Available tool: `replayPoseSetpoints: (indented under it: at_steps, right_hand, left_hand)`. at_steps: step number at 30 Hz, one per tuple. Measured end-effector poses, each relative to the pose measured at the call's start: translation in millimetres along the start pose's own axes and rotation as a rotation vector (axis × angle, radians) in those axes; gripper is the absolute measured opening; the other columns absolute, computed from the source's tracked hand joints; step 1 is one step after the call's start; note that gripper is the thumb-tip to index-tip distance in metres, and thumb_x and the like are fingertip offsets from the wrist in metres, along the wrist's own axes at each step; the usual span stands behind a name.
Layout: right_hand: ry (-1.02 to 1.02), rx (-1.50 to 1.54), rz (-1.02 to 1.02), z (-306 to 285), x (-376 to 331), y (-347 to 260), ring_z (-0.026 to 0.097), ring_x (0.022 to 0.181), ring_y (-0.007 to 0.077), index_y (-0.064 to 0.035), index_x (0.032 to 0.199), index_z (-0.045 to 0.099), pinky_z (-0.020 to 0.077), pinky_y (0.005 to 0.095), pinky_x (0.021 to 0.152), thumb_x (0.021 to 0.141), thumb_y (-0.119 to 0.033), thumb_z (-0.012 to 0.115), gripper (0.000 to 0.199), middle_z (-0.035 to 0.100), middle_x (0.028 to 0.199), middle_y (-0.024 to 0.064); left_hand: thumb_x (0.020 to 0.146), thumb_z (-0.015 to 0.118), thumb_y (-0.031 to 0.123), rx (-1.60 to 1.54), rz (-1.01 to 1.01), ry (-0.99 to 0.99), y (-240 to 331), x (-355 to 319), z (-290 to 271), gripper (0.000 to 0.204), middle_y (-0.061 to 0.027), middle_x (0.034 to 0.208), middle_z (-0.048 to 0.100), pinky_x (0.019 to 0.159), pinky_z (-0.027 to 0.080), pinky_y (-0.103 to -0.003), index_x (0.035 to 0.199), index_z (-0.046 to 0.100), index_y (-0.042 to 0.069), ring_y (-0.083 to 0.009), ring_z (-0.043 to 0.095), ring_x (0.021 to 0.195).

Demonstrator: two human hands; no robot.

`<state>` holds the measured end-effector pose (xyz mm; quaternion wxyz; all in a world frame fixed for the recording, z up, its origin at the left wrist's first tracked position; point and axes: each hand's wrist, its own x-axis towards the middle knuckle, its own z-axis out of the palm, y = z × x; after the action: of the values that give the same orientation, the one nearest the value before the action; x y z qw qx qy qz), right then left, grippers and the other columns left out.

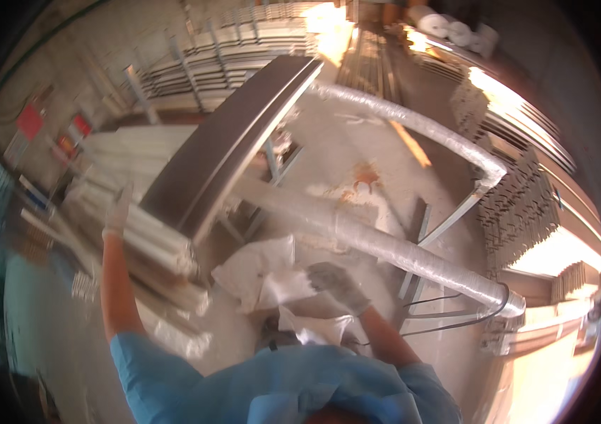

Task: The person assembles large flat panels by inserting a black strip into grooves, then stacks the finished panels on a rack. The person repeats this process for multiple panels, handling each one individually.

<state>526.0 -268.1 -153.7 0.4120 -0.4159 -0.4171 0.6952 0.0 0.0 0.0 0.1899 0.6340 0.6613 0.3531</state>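
Note:
Off to the left my left hand [118, 210], in a pale glove, is stretched out with its fingers extended, beside the near end of a long dark brown panel [233, 141]. A gap seems to lie between hand and panel, though blur softens it. My right hand [339, 285], in a grey glove, hovers low in front of me with its fingers apart and nothing visible in them. Below and beside it are crumpled white sacks [256, 265]. The panel rests raised on a metal stand [272, 157] with plastic-wrapped bars [385, 249].
Long pale profiles [148, 148] are stacked on the left, with racked lengths [194, 71] behind. Stacked perforated sections [519, 205] line the right. A dark cable [442, 328] hangs off the near wrapped bar. A reddish-brown stain [366, 177] marks the floor.

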Motion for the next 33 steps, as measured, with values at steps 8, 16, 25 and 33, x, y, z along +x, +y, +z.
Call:
replayPoseSetpoints:
  at_steps: [8, 16, 25, 33]
  right_hand:
    - [-0.056, 0.421, -0.118, 108.5, 145.3, -19.0, 0.056, 0.122, 0.019, -0.0042, 0.146, 0.039, 0.0478, 0.038, 0.104, 0.098, -0.038, 0.061, 0.063, 0.049, 0.143, 0.0085]
    - [0.4, 0.492, 0.082, 120.3, 93.6, -113.4, 0.05, 0.13, 0.0245, -0.0017, 0.143, 0.045, 0.0425, 0.0408, 0.11, 0.095, -0.049, 0.061, 0.07, 0.05, 0.144, 0.0134]
    - [0.547, 0.451, 0.121, 18.4, -66.0, -142.0, 0.057, 0.124, 0.0238, -0.0059, 0.143, 0.046, 0.0476, 0.0399, 0.105, 0.098, -0.033, 0.062, 0.055, 0.056, 0.137, 0.01]
    - [0.452, 0.46, -0.024, 11.6, -71.5, -116.4, 0.066, 0.108, 0.0237, -0.0025, 0.134, 0.054, 0.054, 0.0388, 0.095, 0.092, -0.025, 0.069, 0.049, 0.065, 0.122, 0.0122]
  left_hand:
    - [0.084, 0.068, 0.063, -0.783, -0.241, -0.747, -3.2, 24.2, 101.8, 0.088, -0.0156, 0.129, 0.059, 0.103, 0.048, -0.038, 0.143, 0.047, 0.002, -0.0265, 0.056, 0.122]
    - [0.093, 0.069, 0.037, -0.853, -0.309, -0.972, 104.3, -65.3, 106.7, 0.066, -0.0158, 0.131, 0.059, 0.1, 0.053, -0.038, 0.141, 0.046, -0.001, -0.0265, 0.06, 0.119]
    - [0.095, 0.065, 0.016, -1.088, -0.438, -0.941, 209.6, -220.7, 187.6, 0.056, -0.0086, 0.134, 0.055, 0.101, 0.052, -0.034, 0.145, 0.041, 0.009, -0.0202, 0.058, 0.12]
    - [0.084, 0.07, 0.017, -1.211, -0.322, -0.952, 179.3, -224.0, 214.2, 0.065, -0.0105, 0.127, 0.056, 0.097, 0.053, -0.035, 0.141, 0.043, 0.004, -0.0224, 0.059, 0.115]
